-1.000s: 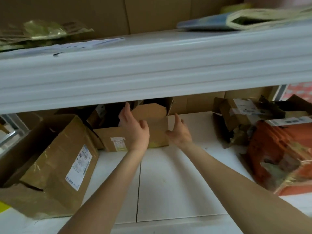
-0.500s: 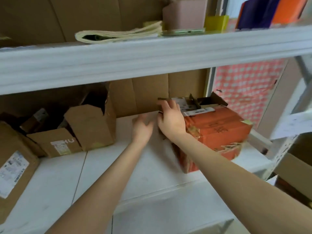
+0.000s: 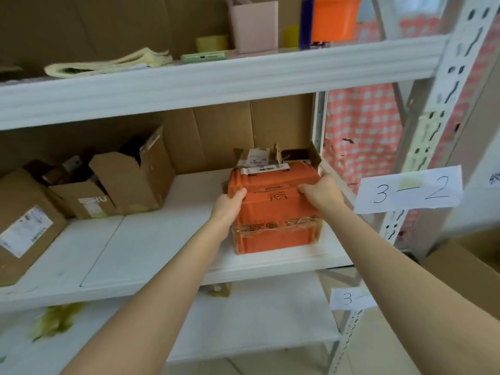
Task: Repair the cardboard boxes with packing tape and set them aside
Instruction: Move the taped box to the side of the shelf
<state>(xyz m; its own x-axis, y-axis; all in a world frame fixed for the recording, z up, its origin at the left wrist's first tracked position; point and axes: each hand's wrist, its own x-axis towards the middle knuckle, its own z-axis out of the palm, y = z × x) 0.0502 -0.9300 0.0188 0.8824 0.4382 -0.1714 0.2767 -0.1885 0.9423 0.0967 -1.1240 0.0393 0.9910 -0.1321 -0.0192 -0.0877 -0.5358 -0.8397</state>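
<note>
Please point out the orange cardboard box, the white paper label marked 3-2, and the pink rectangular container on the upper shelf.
orange cardboard box (image 3: 273,212): head view, upper front face.
white paper label (image 3: 408,189): head view, middle of the sheet.
pink rectangular container (image 3: 257,25): head view, front wall.

Taped orange box (image 3: 273,212) upright on shelf (image 3: 151,247)

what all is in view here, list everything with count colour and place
orange box: one, orange, middle shelf, right end
torn box: one, brown, behind the orange box
cardboard boxes: at least three, brown, middle shelf, left
pink box: one, pink, top shelf
orange container: one, orange, top shelf, right
folded papers: one pile, cream, top shelf, left
paper labels: two, white, right post
left hand: one, grips the orange box's left edge
right hand: one, grips its right edge
</note>
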